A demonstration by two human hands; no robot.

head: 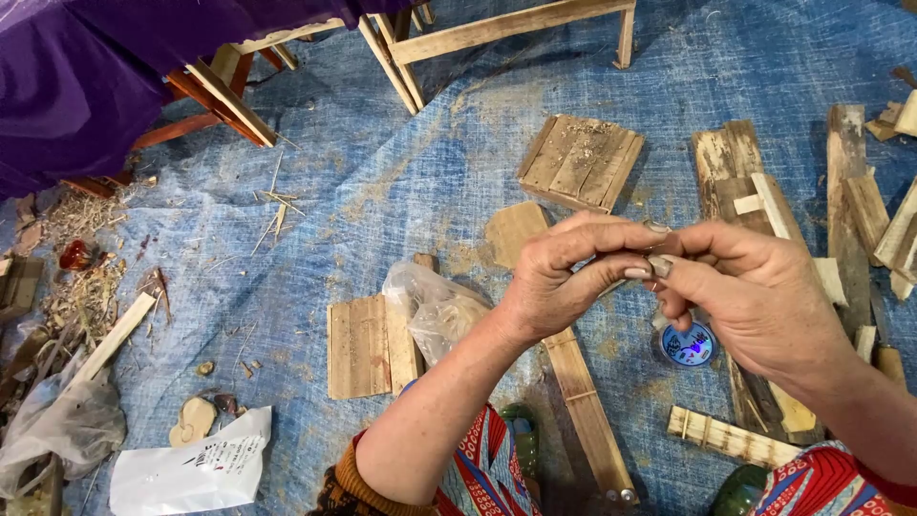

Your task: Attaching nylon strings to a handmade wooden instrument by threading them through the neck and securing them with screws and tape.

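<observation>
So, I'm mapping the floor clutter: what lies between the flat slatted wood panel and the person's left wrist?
In the head view, a crumpled clear plastic bag lies between the slatted wood panel and the left hand.

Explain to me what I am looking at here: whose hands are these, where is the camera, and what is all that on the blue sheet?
There is no machine here. A person wears a camera on the head, so the single picture looks down at that person's own two hands. The left hand and right hand meet at the fingertips and pinch something small between them; it is too hidden to name. Everything lies on a blue tarp: small panels of wooden slats, loose wood strips, a clear plastic bag, a white packet and a small round blue tin just below the right hand. Purple cloth hangs at the top left over wooden frames.
</observation>
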